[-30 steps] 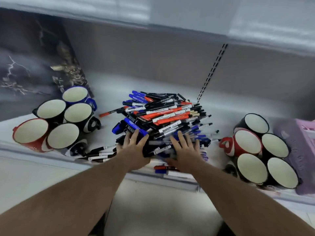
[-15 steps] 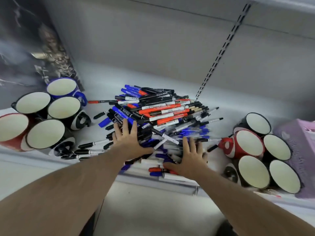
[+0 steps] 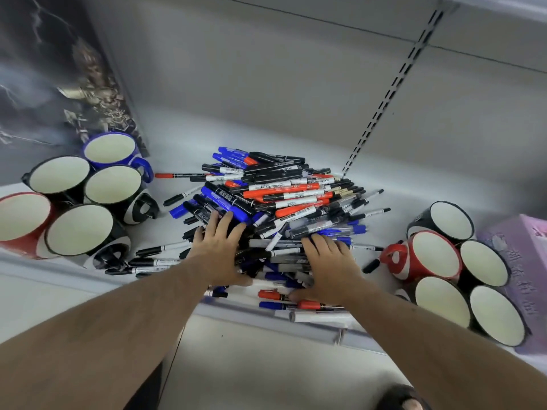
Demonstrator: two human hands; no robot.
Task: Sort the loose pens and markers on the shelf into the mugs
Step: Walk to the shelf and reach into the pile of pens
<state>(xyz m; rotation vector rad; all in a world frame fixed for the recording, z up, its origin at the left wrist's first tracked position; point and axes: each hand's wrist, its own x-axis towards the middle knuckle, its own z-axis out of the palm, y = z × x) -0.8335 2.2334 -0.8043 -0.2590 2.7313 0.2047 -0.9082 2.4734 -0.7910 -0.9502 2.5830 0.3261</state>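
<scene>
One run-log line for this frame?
hands: left hand, right hand flat on heaped pens and markers | empty mugs

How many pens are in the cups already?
None that show. Every mug in the left cluster and the right cluster looks empty. The pile of pens and markers sits whole on the shelf. The left hand and right hand rest flat on it, gripping nothing. All the sorting is left.

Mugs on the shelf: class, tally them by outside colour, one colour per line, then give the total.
Black mugs: 7
Red mugs: 2
Blue mugs: 1
Total: 10
</scene>
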